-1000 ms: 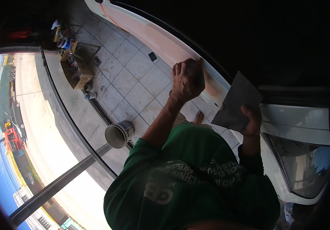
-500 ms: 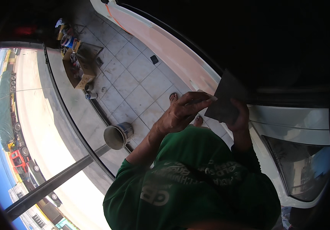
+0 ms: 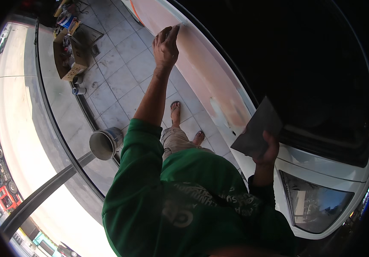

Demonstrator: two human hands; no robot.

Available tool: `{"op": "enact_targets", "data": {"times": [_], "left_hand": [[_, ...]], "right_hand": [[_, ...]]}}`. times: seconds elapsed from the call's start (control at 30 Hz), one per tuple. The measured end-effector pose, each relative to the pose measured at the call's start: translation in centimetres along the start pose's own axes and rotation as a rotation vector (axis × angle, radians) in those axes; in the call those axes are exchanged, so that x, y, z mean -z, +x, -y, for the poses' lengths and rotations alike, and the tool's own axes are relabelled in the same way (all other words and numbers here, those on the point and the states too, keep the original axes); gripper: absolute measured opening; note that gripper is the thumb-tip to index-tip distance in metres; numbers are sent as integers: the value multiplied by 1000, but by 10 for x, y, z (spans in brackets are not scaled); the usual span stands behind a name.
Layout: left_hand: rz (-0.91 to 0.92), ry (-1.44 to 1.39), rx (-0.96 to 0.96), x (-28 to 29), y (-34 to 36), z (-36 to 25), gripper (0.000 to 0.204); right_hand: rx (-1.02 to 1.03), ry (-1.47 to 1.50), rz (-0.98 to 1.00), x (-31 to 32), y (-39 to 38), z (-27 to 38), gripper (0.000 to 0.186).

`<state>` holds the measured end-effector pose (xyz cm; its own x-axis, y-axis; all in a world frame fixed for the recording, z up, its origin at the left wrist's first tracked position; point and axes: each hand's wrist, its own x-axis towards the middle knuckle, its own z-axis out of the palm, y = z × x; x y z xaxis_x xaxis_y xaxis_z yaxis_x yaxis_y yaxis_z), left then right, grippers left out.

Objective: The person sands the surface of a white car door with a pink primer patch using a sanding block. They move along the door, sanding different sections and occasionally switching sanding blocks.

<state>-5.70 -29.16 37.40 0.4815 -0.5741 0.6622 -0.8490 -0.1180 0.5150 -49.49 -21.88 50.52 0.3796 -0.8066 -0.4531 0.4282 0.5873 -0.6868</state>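
Note:
My left hand (image 3: 166,45) is stretched far out, its fingertips resting on the upper edge of a white car body panel (image 3: 201,73) that has pinkish sanded patches. It holds nothing. My right hand (image 3: 267,150) is close to my chest and grips a dark grey flat sheet (image 3: 256,128) by its lower corner. The sheet is held up in front of the panel, just above the car's headlight (image 3: 317,205). Both arms wear green sleeves.
A grey bucket (image 3: 105,143) stands on the tiled floor (image 3: 120,68) to my left, beside a dark pole (image 3: 43,192). Farther off are a cardboard box (image 3: 69,55) with clutter and small cans (image 3: 79,90). My sandalled feet (image 3: 176,112) stand next to the car.
My left hand has left the grey sheet and reached out and up to the panel's edge. My right hand still holds the sheet, a little lower.

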Motion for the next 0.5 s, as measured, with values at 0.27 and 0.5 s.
{"op": "enact_targets", "data": {"times": [0.27,0.5], "left_hand": [[-31,77,-31,-15,-2,1,38],[129,-50,-116,27,-87,-112,53]], "right_hand": [[93,-91,27,-16,-6,0,52],[105,-64,83,4,-13,-3,51]]}}
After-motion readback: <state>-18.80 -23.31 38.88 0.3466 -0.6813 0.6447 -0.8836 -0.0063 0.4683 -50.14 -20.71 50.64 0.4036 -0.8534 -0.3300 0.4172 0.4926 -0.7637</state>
